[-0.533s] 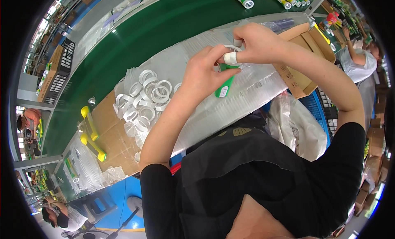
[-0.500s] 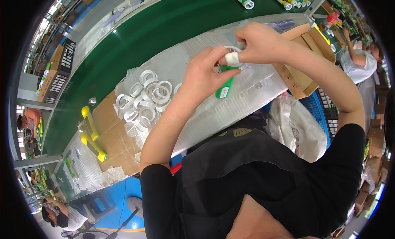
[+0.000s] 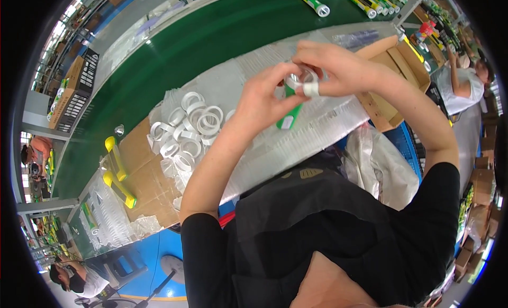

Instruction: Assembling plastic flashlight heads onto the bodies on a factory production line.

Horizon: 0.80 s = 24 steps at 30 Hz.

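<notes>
Both my hands meet over the padded worktop around the head of a green flashlight [image 3: 289,119]. Its round, clear front faces up between my fingers, and the body slants down below them. My left hand [image 3: 260,99] curls its fingers and thumb around the near left side of the head. From the other side, my right hand [image 3: 338,69] grips the rim with bent fingers and a thumb wrapped in a white band. A white ring [image 3: 292,81] shows at the head between the hands; my fingers hide part of it. A pile of loose white rings [image 3: 186,122] lies left of my left forearm.
Two yellow flashlight parts [image 3: 123,190] lie on flattened cardboard at the left. An open cardboard box [image 3: 382,104] stands beside my right forearm. Several flashlights [image 3: 314,4] lie on the green belt [image 3: 159,54] beyond. Co-workers sit at both sides.
My right hand has shifted down a little, with its thumb now lower on the rim. The flashlight's clear front now shows between my hands.
</notes>
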Tool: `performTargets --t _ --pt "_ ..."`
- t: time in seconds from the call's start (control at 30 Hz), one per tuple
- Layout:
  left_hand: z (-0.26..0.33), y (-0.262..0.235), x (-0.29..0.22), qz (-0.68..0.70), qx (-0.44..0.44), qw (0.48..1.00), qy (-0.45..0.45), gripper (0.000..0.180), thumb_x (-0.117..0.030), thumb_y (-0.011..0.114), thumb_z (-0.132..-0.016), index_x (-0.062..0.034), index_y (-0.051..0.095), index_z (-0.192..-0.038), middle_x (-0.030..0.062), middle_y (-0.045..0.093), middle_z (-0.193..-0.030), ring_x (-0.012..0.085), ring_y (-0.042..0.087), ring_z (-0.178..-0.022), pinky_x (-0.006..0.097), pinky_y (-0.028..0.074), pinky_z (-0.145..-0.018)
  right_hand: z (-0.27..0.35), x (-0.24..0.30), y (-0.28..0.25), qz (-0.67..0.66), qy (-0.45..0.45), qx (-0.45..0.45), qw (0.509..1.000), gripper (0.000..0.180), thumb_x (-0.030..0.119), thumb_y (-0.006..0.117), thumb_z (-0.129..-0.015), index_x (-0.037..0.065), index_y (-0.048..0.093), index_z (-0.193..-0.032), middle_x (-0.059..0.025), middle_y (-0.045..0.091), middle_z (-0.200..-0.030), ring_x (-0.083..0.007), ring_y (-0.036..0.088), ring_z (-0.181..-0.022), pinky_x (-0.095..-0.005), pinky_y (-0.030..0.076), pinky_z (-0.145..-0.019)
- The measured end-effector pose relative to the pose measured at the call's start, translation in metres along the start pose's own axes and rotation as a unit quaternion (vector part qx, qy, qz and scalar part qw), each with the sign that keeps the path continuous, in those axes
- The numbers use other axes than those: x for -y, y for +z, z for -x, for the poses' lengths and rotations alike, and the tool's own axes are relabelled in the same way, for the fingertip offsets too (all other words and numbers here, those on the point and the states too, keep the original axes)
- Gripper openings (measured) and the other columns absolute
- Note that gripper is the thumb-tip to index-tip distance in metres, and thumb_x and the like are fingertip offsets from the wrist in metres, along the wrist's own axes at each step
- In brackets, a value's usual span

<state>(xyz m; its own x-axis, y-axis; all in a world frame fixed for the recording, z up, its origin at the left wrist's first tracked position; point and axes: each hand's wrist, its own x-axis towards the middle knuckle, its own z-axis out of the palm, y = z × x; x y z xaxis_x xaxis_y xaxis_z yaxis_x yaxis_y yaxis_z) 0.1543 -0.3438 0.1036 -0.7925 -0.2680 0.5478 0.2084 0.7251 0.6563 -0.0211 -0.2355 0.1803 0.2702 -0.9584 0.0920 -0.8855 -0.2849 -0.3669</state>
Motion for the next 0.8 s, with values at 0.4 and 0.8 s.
performTargets --t 0.4,0.8 --pt "0.008 -0.024 -0.006 0.015 0.117 0.969 -0.215 0.077 -0.034 0.077 -0.075 -0.0045 0.039 -0.135 0.0211 0.064 -0.109 0.0359 0.062 -0.104 0.042 0.050 -0.087 -0.022 0.001 0.044 0.005 0.011 -0.201 0.979 0.038 0.036 0.040 -0.099 0.003 0.058 -0.108 -0.0136 0.062 -0.087 -0.0334 0.061 -0.070 -0.0400 0.050 -0.068" --pt "0.069 -0.168 0.069 -0.145 -0.074 0.944 -0.288 0.081 -0.041 0.080 -0.075 -0.0083 0.043 -0.139 0.0192 0.063 -0.118 0.0330 0.061 -0.109 0.039 0.048 -0.091 -0.126 -0.085 0.085 -0.220 0.030 -0.303 0.927 0.035 0.030 0.040 -0.102 0.002 0.057 -0.114 -0.0059 0.060 -0.091 -0.0121 0.055 -0.080 -0.0271 0.046 -0.067"
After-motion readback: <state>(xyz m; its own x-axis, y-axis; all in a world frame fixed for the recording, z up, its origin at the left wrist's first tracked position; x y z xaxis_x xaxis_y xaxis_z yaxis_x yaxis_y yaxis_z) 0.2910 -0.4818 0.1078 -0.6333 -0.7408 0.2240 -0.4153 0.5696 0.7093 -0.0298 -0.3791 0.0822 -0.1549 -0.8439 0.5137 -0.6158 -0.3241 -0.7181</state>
